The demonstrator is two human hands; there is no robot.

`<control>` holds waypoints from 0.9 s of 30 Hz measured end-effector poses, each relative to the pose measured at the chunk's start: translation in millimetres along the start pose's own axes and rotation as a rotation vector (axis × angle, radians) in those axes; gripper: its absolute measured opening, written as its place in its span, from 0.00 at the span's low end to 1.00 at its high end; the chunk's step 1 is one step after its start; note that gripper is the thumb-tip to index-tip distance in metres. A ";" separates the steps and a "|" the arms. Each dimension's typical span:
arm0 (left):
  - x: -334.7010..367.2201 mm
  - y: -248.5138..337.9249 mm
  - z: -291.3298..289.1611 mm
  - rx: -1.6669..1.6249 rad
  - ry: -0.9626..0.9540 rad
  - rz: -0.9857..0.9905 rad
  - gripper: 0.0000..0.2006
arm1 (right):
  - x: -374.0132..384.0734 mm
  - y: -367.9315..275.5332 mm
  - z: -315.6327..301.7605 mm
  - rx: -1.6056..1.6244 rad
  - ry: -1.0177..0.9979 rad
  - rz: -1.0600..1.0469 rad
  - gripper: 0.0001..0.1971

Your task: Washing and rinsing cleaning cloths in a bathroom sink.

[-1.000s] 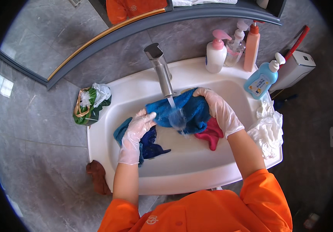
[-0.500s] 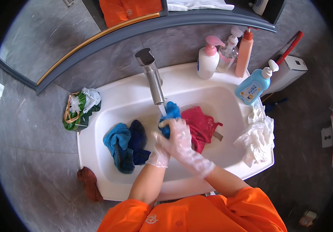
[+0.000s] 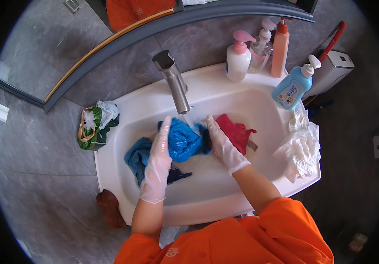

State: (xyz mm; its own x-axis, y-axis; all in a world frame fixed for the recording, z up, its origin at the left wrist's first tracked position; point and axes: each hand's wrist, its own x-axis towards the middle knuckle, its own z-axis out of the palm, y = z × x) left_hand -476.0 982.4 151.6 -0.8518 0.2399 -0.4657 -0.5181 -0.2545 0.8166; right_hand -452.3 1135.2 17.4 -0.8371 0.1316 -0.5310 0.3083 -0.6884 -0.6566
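Observation:
A wet, bright blue cloth (image 3: 183, 141) spreads under the thin stream from the metal tap (image 3: 175, 83), inside the white sink (image 3: 198, 193). Both hands wear thin whitish see-through gloves. My left hand (image 3: 157, 160) has the cloth's left edge, its fingers long and pointing toward the tap. At the opposite edge my right hand (image 3: 224, 147) has the cloth's right side; both thumbs are mostly hidden. Left of the cloth lie a teal cloth (image 3: 137, 156) and a dark navy cloth (image 3: 178, 175), partly covered. A red cloth (image 3: 235, 134) lies just beyond my right hand.
Along the back rim stand a white pump bottle (image 3: 238, 61), a clear pump bottle (image 3: 260, 53) and an orange bottle (image 3: 280, 50). A blue pump bottle (image 3: 293, 88) and crumpled white material (image 3: 301, 149) occupy the right rim. A green bag (image 3: 97, 127) sits left, with a brown cloth (image 3: 110, 207) nearer.
My hands have moved apart, the left one to the left and the right one to the right. The bunched blue cloth has opened out between them, covering part of the navy cloth.

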 end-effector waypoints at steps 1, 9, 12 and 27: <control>-11.1 17.8 -6.0 -0.145 0.019 -0.063 0.18 | -37.0 -16.6 25.7 -0.039 -0.160 0.068 0.37; -36.0 8.0 -8.4 -0.392 -0.252 -0.118 0.27 | -69.2 -10.0 74.4 0.365 -0.198 0.411 0.32; -20.7 -22.5 -38.4 -0.579 -0.291 -0.162 0.29 | -37.9 -21.1 79.8 0.407 -0.217 0.113 0.17; 38.8 -62.4 20.9 -0.288 -0.088 -0.175 0.18 | -33.5 -51.4 66.3 -0.999 0.474 -0.690 0.12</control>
State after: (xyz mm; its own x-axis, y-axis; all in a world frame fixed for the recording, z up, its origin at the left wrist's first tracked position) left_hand -475.1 1027.2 89.7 -0.7444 0.3803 -0.5488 -0.6673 -0.4533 0.5910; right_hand -470.1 1118.8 104.5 -0.7801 0.6216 0.0717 0.2542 0.4196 -0.8714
